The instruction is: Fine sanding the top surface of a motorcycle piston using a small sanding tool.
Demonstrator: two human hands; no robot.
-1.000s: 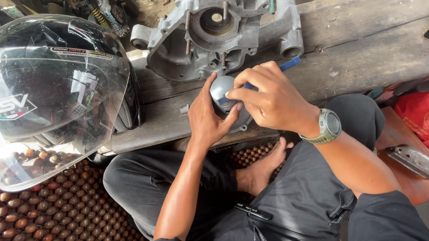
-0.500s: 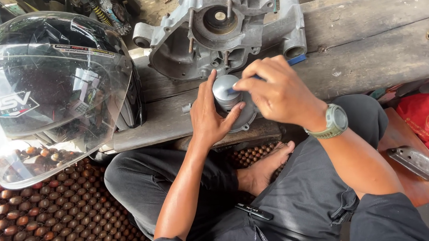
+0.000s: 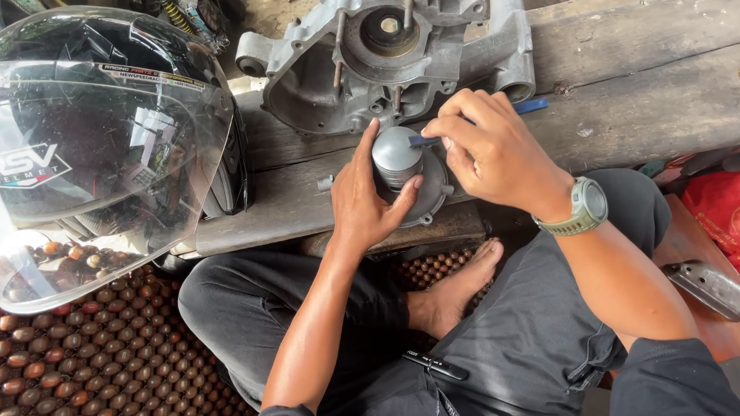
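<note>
Head view, notes, left to right.

— What sat at the far left?

— Black helmet (image 3: 88, 138), clear visor down, resting on the plank tabletop (image 3: 650, 75) edge, over a beaded seat mat (image 3: 83, 375).

— And the left hand?

— Left hand (image 3: 365, 200) was wrapped round the side of a grey metal piston (image 3: 397, 154), thumb and fingers clamped on its skirt. Piston stood upright on a round metal cover (image 3: 432, 192) on the tabletop, just in front of the big aluminium engine case (image 3: 387, 51).

— Right hand?

— Right hand (image 3: 494, 155), watch (image 3: 585, 207) on the wrist, pinched shut on a small blue-handled tool (image 3: 533, 105), its tip at the piston crown.

— How would the piston handle?

— Judged stiff, solid, light for its bulk; smooth sides likely slippery if oily. Best held round the skirt, as it was, clear of the ring grooves.

— Far right?

— Red bag (image 3: 738, 222) and a small metal part (image 3: 712, 287) on the floor.
</note>
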